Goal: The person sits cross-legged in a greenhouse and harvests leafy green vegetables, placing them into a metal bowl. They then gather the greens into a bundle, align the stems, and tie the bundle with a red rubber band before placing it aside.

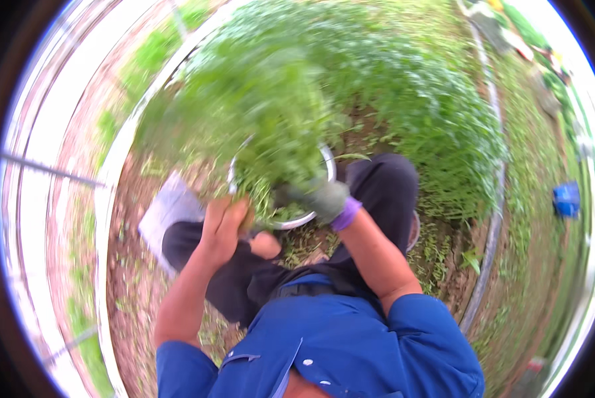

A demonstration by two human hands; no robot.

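Observation:
My right hand (322, 199), in a grey-green glove with a purple cuff, grips the lower stems of a bunch of leafy green plants (282, 114). The bunch fans out upward and is motion-blurred. Under it, between my knees, is a round container with a pale rim (297, 222); cut greenery shows inside. My bare left hand (227, 219) is at the container's lower left edge, fingers bent, close to loose stems (262, 196). What lies inside its fingers is hidden.
Dense green plants (427, 109) grow ahead and to the right, bordered by a grey pipe or hose (491, 248). A pale sheet or bag (170, 214) lies by my left knee. A blue container (566, 199) stands far right. A pale curved frame (109, 174) runs along the left.

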